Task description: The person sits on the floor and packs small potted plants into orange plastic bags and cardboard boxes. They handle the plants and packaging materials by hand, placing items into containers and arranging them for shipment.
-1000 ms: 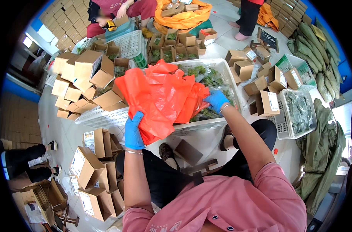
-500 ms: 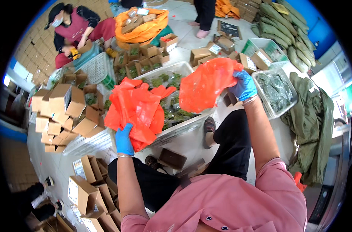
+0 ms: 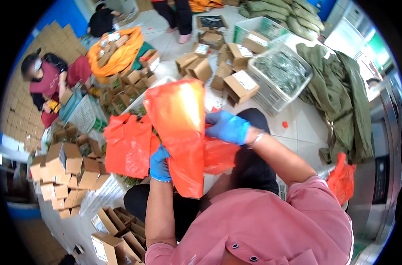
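Observation:
My left hand (image 3: 160, 162), in a blue glove, is closed on a red plastic bag (image 3: 174, 132) stretched upright in front of me. My right hand (image 3: 227, 127), also gloved in blue, grips the same red plastic at its right side, where a further loose fold hangs down. Left of it, more red bags (image 3: 125, 145) lie over a white crate (image 3: 132, 104) of green plants, which is mostly hidden behind the red plastic.
Open cardboard boxes (image 3: 68, 168) crowd the left and middle. A crate of bagged contents (image 3: 280, 70), a green tarp (image 3: 338, 101) and another red bag (image 3: 342, 176) are at right. A co-worker (image 3: 46, 79) sits upper left; others are farther back.
My hands have come closer together, the right moving left and in. The red plastic in them is now upright and elongated, apart from the bags left on the crate. The view has shifted.

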A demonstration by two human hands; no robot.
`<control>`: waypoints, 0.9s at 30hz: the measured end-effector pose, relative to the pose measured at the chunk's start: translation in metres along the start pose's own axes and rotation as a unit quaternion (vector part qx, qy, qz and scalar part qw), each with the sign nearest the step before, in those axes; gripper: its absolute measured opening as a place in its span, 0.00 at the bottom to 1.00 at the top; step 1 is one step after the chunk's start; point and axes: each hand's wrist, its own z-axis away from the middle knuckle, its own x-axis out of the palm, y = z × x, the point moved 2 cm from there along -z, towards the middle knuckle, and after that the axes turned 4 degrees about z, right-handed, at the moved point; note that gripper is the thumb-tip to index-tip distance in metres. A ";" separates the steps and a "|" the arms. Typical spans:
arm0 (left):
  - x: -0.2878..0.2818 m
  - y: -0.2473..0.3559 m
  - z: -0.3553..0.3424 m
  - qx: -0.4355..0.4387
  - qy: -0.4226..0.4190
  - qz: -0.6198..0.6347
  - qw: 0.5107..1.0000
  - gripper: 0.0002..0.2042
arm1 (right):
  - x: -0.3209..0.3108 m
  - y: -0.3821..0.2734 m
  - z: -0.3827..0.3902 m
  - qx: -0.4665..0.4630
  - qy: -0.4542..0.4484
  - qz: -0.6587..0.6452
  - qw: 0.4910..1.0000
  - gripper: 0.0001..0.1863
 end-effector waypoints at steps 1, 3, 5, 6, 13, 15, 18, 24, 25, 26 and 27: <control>0.012 -0.011 -0.005 -0.028 -0.030 -0.022 0.999 0.30 | 0.004 0.012 0.000 -0.125 0.057 -0.019 0.990 0.19; 0.030 -0.024 -0.008 -0.054 0.005 -0.128 0.990 0.28 | 0.015 0.036 0.009 -0.222 0.074 -0.170 0.957 0.19; 0.035 -0.036 -0.008 -0.059 0.041 -0.204 0.976 0.26 | 0.021 0.053 0.027 -0.161 0.070 -0.352 0.919 0.20; 0.037 -0.041 -0.011 -0.061 0.046 -0.213 0.974 0.25 | 0.021 0.056 0.029 -0.142 0.081 -0.393 0.905 0.19; 0.094 -0.050 -0.022 -0.023 -0.011 -0.169 0.985 0.26 | -0.050 0.056 0.078 -0.102 0.063 -0.600 0.791 0.24; 0.104 -0.060 -0.029 -0.009 -0.007 -0.168 0.986 0.25 | -0.055 0.037 0.093 -0.109 0.116 -0.531 0.832 0.23; 0.119 -0.097 -0.034 -0.065 -0.054 -0.400 0.912 0.13 | -0.073 0.030 0.106 0.010 0.185 -0.347 0.919 0.19; 0.103 -0.144 -0.031 -0.064 -0.091 -0.481 0.870 0.12 | -0.145 0.111 0.212 -0.012 0.333 -0.466 0.819 0.20; 0.092 -0.140 -0.030 -0.031 -0.085 -0.471 0.877 0.11 | -0.158 0.131 0.238 0.022 0.347 -0.455 0.820 0.22; 0.085 -0.127 -0.028 -0.029 -0.061 -0.454 0.889 0.12 | -0.172 0.155 0.268 0.061 0.326 -0.450 0.829 0.21; 0.079 -0.110 -0.026 -0.028 -0.043 -0.433 0.900 0.12 | -0.189 0.194 0.305 0.123 0.347 -0.385 0.847 0.19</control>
